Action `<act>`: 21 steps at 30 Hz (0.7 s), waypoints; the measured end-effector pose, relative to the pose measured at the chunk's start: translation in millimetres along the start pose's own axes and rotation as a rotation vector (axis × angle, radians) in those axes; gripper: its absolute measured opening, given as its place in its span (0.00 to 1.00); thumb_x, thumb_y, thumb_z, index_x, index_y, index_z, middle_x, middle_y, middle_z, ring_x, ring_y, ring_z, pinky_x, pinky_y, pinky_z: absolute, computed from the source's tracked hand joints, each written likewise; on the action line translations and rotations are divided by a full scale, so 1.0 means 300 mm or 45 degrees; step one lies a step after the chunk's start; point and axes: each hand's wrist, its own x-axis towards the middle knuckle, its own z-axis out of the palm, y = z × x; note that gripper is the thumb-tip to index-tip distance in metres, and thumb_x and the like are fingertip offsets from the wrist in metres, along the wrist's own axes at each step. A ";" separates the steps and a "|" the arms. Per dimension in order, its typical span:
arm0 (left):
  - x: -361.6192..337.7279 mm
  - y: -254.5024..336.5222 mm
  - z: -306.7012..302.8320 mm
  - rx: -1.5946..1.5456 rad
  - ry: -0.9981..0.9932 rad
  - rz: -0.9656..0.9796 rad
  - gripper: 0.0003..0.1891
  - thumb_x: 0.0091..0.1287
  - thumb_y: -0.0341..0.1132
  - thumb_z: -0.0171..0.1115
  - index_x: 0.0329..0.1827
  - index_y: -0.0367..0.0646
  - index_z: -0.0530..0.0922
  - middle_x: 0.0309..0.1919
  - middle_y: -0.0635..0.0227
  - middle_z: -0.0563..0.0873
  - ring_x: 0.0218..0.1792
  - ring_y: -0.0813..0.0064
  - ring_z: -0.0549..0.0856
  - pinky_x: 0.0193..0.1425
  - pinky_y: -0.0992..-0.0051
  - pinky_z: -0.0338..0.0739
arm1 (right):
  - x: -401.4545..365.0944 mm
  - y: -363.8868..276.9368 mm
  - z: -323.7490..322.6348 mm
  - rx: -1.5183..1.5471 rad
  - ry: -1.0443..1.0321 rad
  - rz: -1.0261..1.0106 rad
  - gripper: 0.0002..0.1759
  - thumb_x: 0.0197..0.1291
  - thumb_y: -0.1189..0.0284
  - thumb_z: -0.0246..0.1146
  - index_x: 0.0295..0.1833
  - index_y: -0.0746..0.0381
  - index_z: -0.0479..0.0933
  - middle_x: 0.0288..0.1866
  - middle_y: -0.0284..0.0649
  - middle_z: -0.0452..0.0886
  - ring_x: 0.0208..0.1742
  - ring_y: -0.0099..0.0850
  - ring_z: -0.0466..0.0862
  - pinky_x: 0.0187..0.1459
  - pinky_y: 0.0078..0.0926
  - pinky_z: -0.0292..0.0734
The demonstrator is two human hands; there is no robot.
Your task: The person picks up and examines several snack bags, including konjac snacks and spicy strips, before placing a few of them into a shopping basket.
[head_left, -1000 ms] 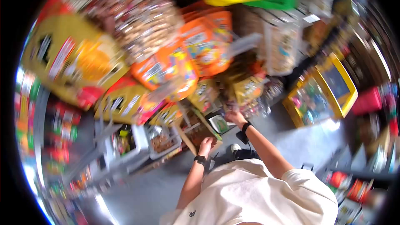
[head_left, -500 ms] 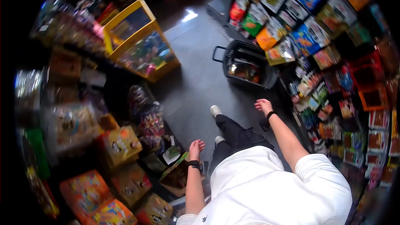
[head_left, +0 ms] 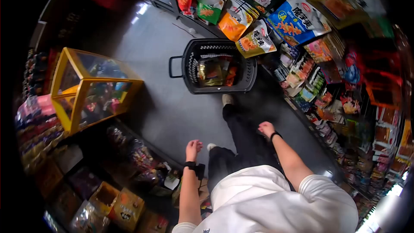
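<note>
My left hand [head_left: 193, 149] hangs in front of my body, its fingers half curled and a little apart, with nothing in it. My right hand [head_left: 266, 128] is curled closed at my other side and also empty. Both hang over the floor and touch no goods. Ahead of my feet a black shopping basket [head_left: 189, 87] stands on the grey floor, its handle [head_left: 171, 67] pointing left. Inside lie several packets [head_left: 213, 72], some yellowish and one orange-red; their kind is too small to read. My right hand is the nearer one to the basket.
Shelving on the right carries snack bags, among them a blue bag [head_left: 297, 19] and an orange bag [head_left: 235, 19]. A yellow-framed clear display case [head_left: 95, 88] stands at the left. Boxed goods [head_left: 126, 207] fill the lower left. Grey floor [head_left: 159, 116] runs between.
I have walked forward, and the view has turned. The basket now appears closer, the yellow case has slid left and down in view. My hands swing slightly and remain empty.
</note>
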 end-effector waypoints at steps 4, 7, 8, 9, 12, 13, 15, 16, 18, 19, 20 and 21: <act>0.300 0.218 0.179 -0.059 0.159 0.071 0.12 0.70 0.37 0.48 0.46 0.38 0.74 0.36 0.64 0.83 0.34 0.78 0.81 0.36 0.81 0.73 | 0.324 -0.405 0.182 -0.095 -0.237 -0.392 0.04 0.58 0.78 0.55 0.38 0.64 0.74 0.30 0.37 0.80 0.31 0.24 0.79 0.35 0.20 0.75; 0.554 0.333 0.266 -0.053 0.208 0.151 0.12 0.70 0.37 0.49 0.49 0.41 0.74 0.39 0.68 0.83 0.40 0.81 0.80 0.42 0.81 0.72 | 0.725 -0.567 0.384 -0.406 -0.243 -0.699 0.05 0.58 0.77 0.56 0.40 0.66 0.73 0.31 0.38 0.80 0.32 0.25 0.79 0.37 0.20 0.74; 0.640 0.349 0.284 0.023 0.221 0.213 0.11 0.70 0.35 0.47 0.48 0.41 0.74 0.41 0.68 0.82 0.42 0.80 0.80 0.45 0.80 0.72 | 0.864 -0.601 0.455 -0.481 -0.217 -0.685 0.08 0.57 0.76 0.58 0.41 0.66 0.73 0.31 0.39 0.80 0.33 0.26 0.79 0.37 0.22 0.75; 0.727 0.361 0.301 0.047 0.218 0.315 0.10 0.70 0.33 0.47 0.47 0.40 0.75 0.44 0.68 0.81 0.45 0.79 0.78 0.49 0.79 0.71 | 0.987 -0.639 0.522 -0.554 -0.188 -0.676 0.11 0.55 0.74 0.60 0.43 0.67 0.73 0.32 0.39 0.80 0.33 0.27 0.80 0.38 0.24 0.75; 0.969 0.365 0.295 0.259 0.267 0.443 0.10 0.68 0.32 0.50 0.48 0.38 0.74 0.44 0.65 0.80 0.47 0.74 0.78 0.54 0.76 0.70 | 1.360 -0.668 0.704 -0.780 0.049 -0.514 0.18 0.50 0.70 0.65 0.45 0.67 0.73 0.34 0.41 0.81 0.35 0.30 0.81 0.39 0.27 0.75; 1.018 0.362 0.289 0.336 0.261 0.454 0.10 0.68 0.31 0.50 0.48 0.38 0.74 0.44 0.65 0.80 0.48 0.73 0.78 0.55 0.76 0.69 | 1.498 -0.613 0.742 -0.909 0.163 -0.531 0.19 0.49 0.68 0.66 0.45 0.67 0.75 0.35 0.43 0.82 0.36 0.31 0.81 0.39 0.28 0.75; 1.077 0.379 0.286 0.295 0.187 0.366 0.11 0.67 0.31 0.50 0.48 0.38 0.74 0.44 0.64 0.80 0.49 0.72 0.78 0.55 0.76 0.69 | 1.707 -0.547 0.794 -0.716 -0.070 -0.504 0.23 0.47 0.64 0.68 0.45 0.68 0.76 0.39 0.44 0.82 0.39 0.33 0.82 0.39 0.29 0.76; 1.098 0.371 0.277 0.309 0.168 0.344 0.11 0.67 0.31 0.50 0.48 0.37 0.74 0.44 0.64 0.80 0.48 0.73 0.78 0.55 0.76 0.69 | 1.789 -0.508 0.832 -0.817 -0.105 -0.343 0.25 0.46 0.62 0.69 0.46 0.68 0.76 0.40 0.44 0.82 0.40 0.34 0.82 0.40 0.30 0.76; 1.114 0.375 0.268 0.306 0.137 0.266 0.11 0.68 0.30 0.49 0.49 0.37 0.74 0.44 0.65 0.80 0.49 0.74 0.78 0.55 0.77 0.69 | 1.962 -0.386 0.890 -1.022 -0.017 -0.179 0.33 0.44 0.54 0.69 0.49 0.69 0.74 0.42 0.49 0.81 0.44 0.38 0.81 0.43 0.32 0.75; 1.115 0.377 0.265 0.234 0.119 0.222 0.11 0.68 0.30 0.49 0.49 0.37 0.74 0.44 0.64 0.80 0.49 0.74 0.78 0.55 0.76 0.69 | 2.039 -0.308 0.904 -1.125 0.111 -0.184 0.39 0.42 0.48 0.69 0.51 0.70 0.72 0.43 0.52 0.79 0.47 0.42 0.80 0.45 0.34 0.74; 1.116 0.379 0.256 0.231 0.095 0.176 0.11 0.69 0.29 0.48 0.50 0.37 0.74 0.45 0.66 0.79 0.50 0.76 0.76 0.58 0.77 0.67 | 2.048 -0.277 0.899 -1.001 0.258 -0.343 0.36 0.41 0.48 0.70 0.44 0.70 0.76 0.38 0.52 0.81 0.44 0.43 0.81 0.43 0.36 0.74; 1.110 0.384 0.249 0.224 0.071 0.128 0.11 0.69 0.29 0.47 0.50 0.37 0.73 0.46 0.67 0.78 0.52 0.78 0.75 0.60 0.78 0.65 | 2.001 -0.301 0.910 -0.899 0.227 -0.311 0.35 0.40 0.49 0.70 0.43 0.70 0.76 0.38 0.52 0.81 0.43 0.44 0.81 0.43 0.36 0.74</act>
